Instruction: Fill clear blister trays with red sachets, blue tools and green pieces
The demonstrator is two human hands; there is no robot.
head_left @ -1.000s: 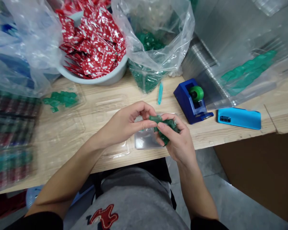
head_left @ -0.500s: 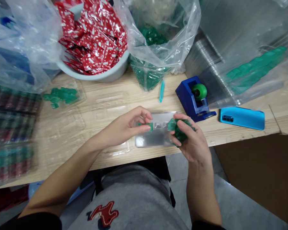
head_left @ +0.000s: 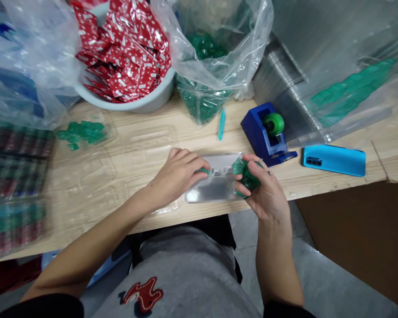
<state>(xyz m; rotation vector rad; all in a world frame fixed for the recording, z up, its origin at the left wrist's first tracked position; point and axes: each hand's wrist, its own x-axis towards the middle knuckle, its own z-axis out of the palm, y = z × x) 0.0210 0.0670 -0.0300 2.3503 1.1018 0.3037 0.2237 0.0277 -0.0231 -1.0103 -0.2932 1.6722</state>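
Observation:
A clear plastic tray [head_left: 215,193] with small moulded hollows lies near the table's front edge. Over its left end is my left hand [head_left: 182,173], palm down, its thumb and fingertips closed on a small green piece [head_left: 204,170]. My right hand [head_left: 267,190] is turned up at the tray's right end, with fingers curled round several green translucent pieces [head_left: 248,176]. One of these pieces sticks out on the left between thumb and fingers.
Behind stand a bowl [head_left: 142,105] of red packets, a clear bag [head_left: 202,99] of green pieces and a blue tape dispenser [head_left: 263,132]. A blue phone [head_left: 343,161] lies right; green pieces [head_left: 82,132] and packed trays [head_left: 16,176] lie left.
My left hand has turned more palm down, its fingers now covering most of the green piece. My right hand still holds its pieces, nearly in the same place. The view has shifted slightly.

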